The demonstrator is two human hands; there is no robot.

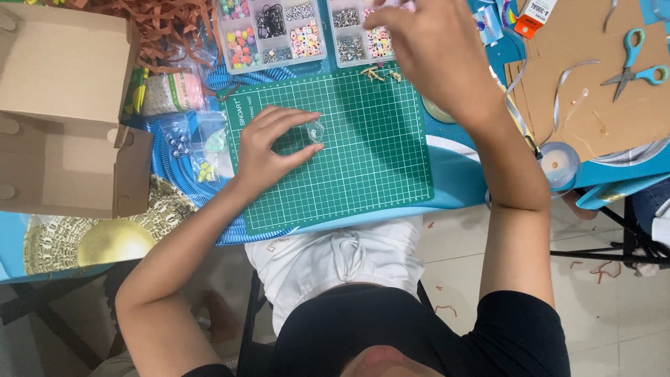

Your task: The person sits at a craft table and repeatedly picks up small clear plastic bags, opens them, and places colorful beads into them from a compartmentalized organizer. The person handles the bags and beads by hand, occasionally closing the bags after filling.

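Pinching a small clear packet (pixel 315 130) between thumb and fingertips: left hand (pixel 269 146), resting near the middle of the green cutting mat (pixel 363 167). Reaching beyond the mat's far edge over the bead organiser box (pixel 300 31): right hand (pixel 436 52), fingers curled downward, grip impossible to tell from here. Lying on the mat's far edge, just under that hand: a few small gold charms (pixel 377 73). Left of the mat: small plastic bags of beads (pixel 188 143) and an open cardboard box (pixel 63 112). Right of the mat, well apart on brown card: teal-handled scissors (pixel 634 66); nearer, a ribbon roll (pixel 558 164) on the blue counter (pixel 457 178).
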